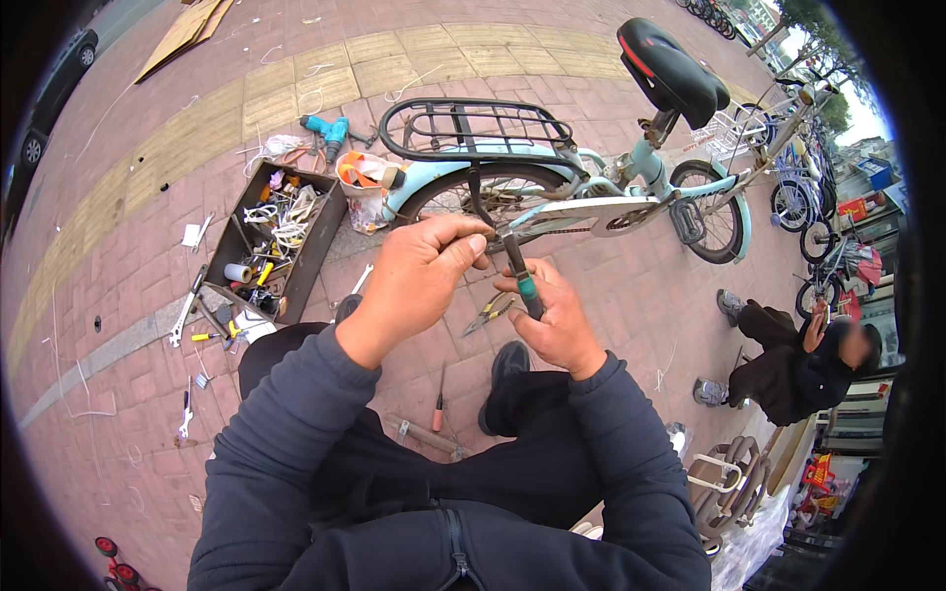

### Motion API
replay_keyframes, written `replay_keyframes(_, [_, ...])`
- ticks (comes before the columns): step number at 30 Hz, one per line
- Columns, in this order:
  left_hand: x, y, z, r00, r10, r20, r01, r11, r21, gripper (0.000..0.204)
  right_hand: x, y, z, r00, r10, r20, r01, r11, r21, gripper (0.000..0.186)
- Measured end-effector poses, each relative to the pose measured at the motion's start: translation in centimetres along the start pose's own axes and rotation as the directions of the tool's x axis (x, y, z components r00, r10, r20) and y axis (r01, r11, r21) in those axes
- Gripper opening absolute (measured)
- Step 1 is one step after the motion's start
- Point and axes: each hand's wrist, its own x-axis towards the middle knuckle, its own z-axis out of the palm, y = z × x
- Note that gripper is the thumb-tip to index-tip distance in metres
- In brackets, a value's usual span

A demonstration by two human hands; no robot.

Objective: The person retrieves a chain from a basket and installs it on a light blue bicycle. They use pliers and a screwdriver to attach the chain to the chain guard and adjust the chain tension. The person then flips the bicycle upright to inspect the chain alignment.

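Note:
In front of me stands a light-blue bicycle point(645, 158) with a black rear rack point(478, 128) and a black saddle point(675, 74). My right hand point(560, 320) is closed round a hand tool with a green-and-black grip point(529, 291); its dark, flat metal part points up toward the rear wheel. Thumb and forefinger of my left hand point(419, 271) are pinched together beside the tool's upper end, at the bicycle's rear. What they hold is too small to make out. Yellow-handled pliers point(486, 313) lie on the paving below my hands.
Left of the bicycle sits a toolbox point(320, 246) full of loose parts. A teal power drill point(333, 133) and a white tub point(367, 202) are beyond it. Wrenches point(187, 313) and a screwdriver point(439, 409) lie around my feet. A person point(803, 364) sits at the right.

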Motion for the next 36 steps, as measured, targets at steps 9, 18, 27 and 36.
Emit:
replay_keyframes(9, [3.3, -1.2, -0.2, 0.906, -0.318, 0.279, 0.356, 0.93, -0.097, 0.017, 0.7, 4.1, -0.7, 0.998, -0.009, -0.06, 0.002, 0.995, -0.101, 0.029])
replay_keyframes(18, [3.2, -1.7, -1.2, 0.748, -0.467, 0.471, 0.651, 0.657, -0.381, 0.015, 0.8, 4.1, -0.7, 0.992, -0.112, -0.052, 0.096, 0.965, -0.246, 0.042])
replay_keyframes(27, [2.0, -1.8, -1.6, 0.742, -0.442, 0.504, 0.667, 0.563, -0.488, 0.015, 0.7, 3.1, 0.2, 0.987, -0.146, -0.074, 0.125, 0.964, -0.235, 0.036])
replay_keyframes(36, [2.9, -4.1, -1.8, 0.908, -0.362, 0.211, 0.345, 0.932, 0.112, 0.019, -0.9, 4.8, 3.7, 0.997, 0.069, -0.035, -0.069, 0.998, 0.0, 0.029])
